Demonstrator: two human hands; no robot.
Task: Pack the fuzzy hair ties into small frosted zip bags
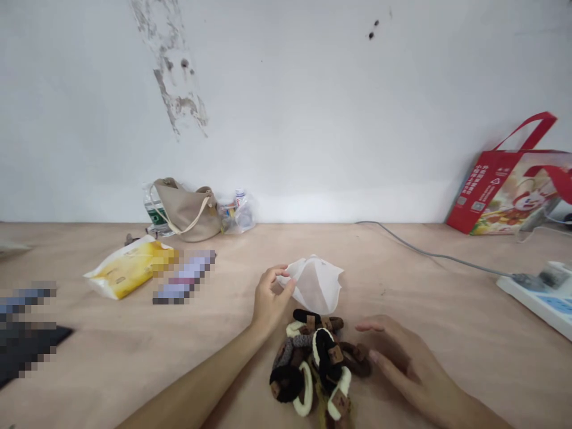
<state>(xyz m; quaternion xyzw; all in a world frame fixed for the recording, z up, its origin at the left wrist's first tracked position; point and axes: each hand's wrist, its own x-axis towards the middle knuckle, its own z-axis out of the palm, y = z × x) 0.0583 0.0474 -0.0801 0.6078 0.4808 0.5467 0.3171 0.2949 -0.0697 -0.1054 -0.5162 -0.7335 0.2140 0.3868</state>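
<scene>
A pile of fuzzy hair ties [326,348] in black, cream, grey and brown lies on the table in front of me, several with small brown tags. Just behind it is a thin, translucent white bag [315,283]. My left hand [272,295] has the bag's left edge between thumb and fingers. To the right of the pile, my right hand [402,354] is open, thumb and fingers apart, with nothing in it. Its fingertips are close to a dark brown hair tie [357,357]; whether they touch it I cannot tell.
At the left are a yellow and white packet [134,268], a blurred pale purple item [185,279] and dark blurred items [31,351]. A beige bag [192,211] leans by the wall. A red bag [500,185], grey cable [415,249] and power strip [536,298] are right.
</scene>
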